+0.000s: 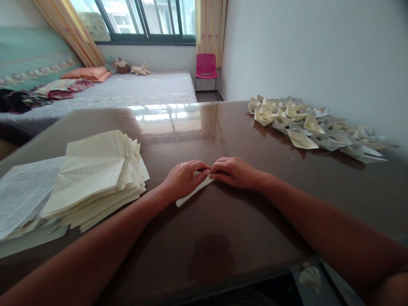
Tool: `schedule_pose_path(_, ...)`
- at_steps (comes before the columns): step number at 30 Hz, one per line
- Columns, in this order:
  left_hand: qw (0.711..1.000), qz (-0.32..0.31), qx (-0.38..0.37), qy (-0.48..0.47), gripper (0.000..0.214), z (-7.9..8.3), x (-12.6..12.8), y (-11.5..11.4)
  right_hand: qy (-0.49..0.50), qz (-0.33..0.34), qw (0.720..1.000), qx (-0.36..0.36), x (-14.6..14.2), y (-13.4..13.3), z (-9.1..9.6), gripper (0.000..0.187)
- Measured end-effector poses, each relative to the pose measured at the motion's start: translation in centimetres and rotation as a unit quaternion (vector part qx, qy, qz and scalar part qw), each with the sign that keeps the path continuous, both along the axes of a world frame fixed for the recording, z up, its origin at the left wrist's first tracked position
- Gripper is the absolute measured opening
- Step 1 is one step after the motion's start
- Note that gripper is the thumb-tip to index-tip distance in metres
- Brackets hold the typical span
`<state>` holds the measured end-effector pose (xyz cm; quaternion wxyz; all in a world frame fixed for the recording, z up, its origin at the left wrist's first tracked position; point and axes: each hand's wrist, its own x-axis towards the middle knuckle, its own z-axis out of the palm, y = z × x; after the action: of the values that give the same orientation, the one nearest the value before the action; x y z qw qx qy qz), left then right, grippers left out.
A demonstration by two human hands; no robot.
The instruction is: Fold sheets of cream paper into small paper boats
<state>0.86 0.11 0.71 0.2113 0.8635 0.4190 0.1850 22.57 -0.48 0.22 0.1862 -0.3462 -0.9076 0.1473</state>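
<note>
A folded piece of paper [193, 194], narrow and whitish, lies low over the brown table in front of me. My left hand [185, 178] curls over it, thumb and fingers pinching its far end. My right hand [234, 171] meets the left one at that same end, its fingertips closed on the paper's tip. Much of the sheet is hidden under the left hand. A thick stack of creased cream paper [92, 165] rests left of my left hand. Several folded paper boats [302, 139] crowd together at the far right.
The glossy brown table [178, 263] reaches to the white wall on the right. Grey printed sheets [24, 191] lie under and beside the stack at the left. Beyond the table are a bed [159, 87] and a pink chair [206, 66] below a window.
</note>
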Motion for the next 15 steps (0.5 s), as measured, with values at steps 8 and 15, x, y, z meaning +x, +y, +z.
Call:
schedule_pose_path(8, 1.000, -0.007, 0.019, 0.022, 0.029, 0.08, 0.04, -0.16, 0.001, 0.000, 1.000, -0.006, -0.03, -0.02, 0.09, 0.020)
schedule_pose_path(15, 0.999, -0.006, 0.015, 0.035, 0.029, 0.04, 0.12, -0.07, -0.007, -0.001, 1.000, -0.003, -0.02, 0.02, 0.00, 0.021)
